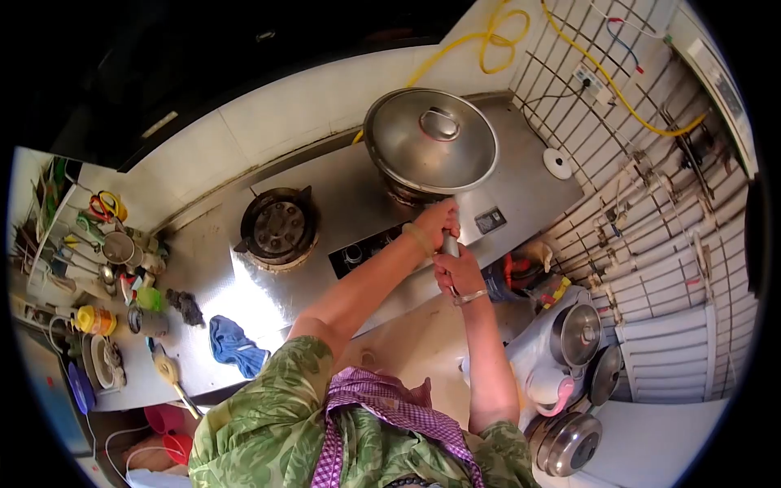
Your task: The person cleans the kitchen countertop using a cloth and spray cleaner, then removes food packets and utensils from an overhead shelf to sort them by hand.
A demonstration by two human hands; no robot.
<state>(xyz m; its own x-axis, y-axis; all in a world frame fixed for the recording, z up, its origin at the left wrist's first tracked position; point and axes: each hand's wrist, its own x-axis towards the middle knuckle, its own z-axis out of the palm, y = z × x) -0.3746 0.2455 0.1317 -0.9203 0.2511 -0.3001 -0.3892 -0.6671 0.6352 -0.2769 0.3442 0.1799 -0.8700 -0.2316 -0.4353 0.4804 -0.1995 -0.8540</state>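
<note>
A wok (411,193) sits on the right burner, mostly hidden under a large domed metal lid (399,138) with a loop handle on top. Its metal handle (450,242) points toward me. My left hand (438,221) is closed around that handle on the side nearer the wok. Just below it, closer to my body, my right hand (460,272) is wrapped round the same handle. The wok's contents are hidden by the lid.
Left of the wok is a bare burner (279,228), with control knobs (352,254) at the stove's front. A blue cloth (234,346) and a wooden-ended utensil (166,368) lie on the left counter. Several pots, including a lidded steel one (579,333), stand at right.
</note>
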